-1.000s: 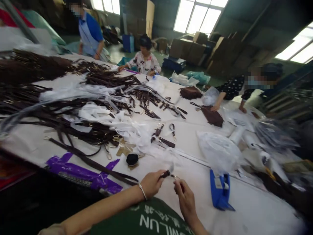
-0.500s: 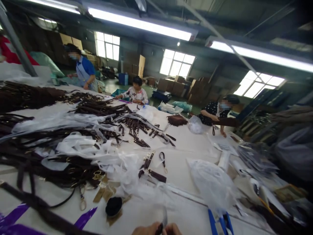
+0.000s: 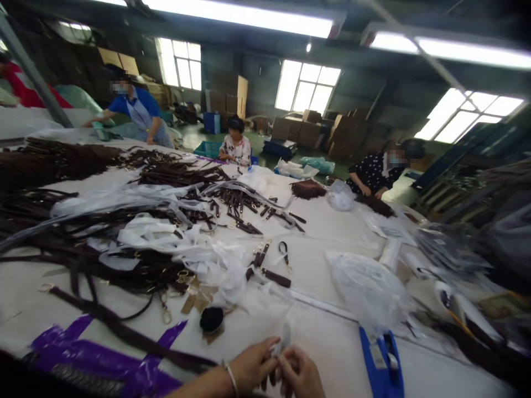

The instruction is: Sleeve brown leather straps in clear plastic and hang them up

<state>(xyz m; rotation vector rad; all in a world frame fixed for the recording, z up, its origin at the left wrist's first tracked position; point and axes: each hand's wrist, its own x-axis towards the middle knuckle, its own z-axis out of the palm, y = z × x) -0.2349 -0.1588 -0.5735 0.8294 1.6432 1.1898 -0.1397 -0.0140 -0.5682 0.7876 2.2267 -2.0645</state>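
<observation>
Low in the head view my left hand [image 3: 252,365] and my right hand [image 3: 300,375] meet over the white table [image 3: 332,348]. Together they pinch a small dark strap piece with a bit of clear white wrapping [image 3: 285,338] sticking up between the fingers. A thin bracelet sits on my left wrist. A long dark brown strap [image 3: 124,331] lies just left of my left hand, and a round black object [image 3: 211,319] sits a little beyond it.
Heaps of dark brown straps [image 3: 103,260] and crumpled white plastic wrap [image 3: 215,271] cover the table's left. A clear bag [image 3: 365,287] and a blue tape dispenser [image 3: 381,359] lie to the right. Purple tape [image 3: 99,359] marks the near edge. Three other people work at the far side.
The camera tilted up and came partly back down, so my hands left the view and returned. They have drawn closer together around the small strap piece.
</observation>
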